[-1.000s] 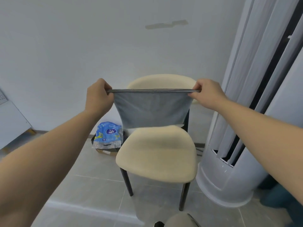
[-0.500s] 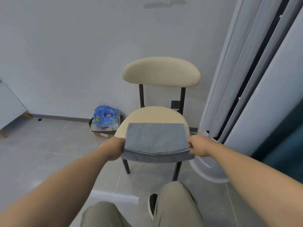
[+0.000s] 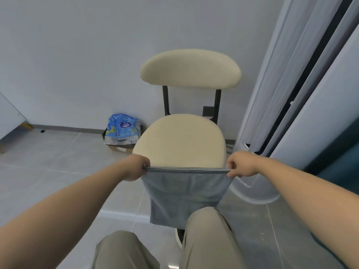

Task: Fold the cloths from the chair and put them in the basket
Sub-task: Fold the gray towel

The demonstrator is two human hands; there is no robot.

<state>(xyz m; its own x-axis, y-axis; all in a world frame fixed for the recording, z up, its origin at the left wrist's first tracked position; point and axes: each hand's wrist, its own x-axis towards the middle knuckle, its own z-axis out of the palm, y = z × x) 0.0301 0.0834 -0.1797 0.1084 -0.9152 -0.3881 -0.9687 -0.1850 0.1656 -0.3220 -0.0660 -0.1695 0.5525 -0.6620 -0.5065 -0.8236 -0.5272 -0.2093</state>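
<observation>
A grey-blue cloth (image 3: 184, 197), folded double, hangs in front of the chair's front edge and down to my knees. My left hand (image 3: 136, 167) pinches its top left corner and my right hand (image 3: 240, 166) pinches its top right corner, holding the top edge taut and level. The cream chair (image 3: 180, 140) with black legs stands right behind the cloth; its seat is bare. No basket is in view.
A tall white column appliance (image 3: 291, 113) stands close to the right of the chair. A cardboard box holding a blue plastic package (image 3: 122, 131) sits on the floor left of the chair, by the wall. My knees (image 3: 206, 239) are at the bottom.
The cloth, lying flat on the seat half a second ago, has been lifted off toward me and now hangs from both hands in front of the seat.
</observation>
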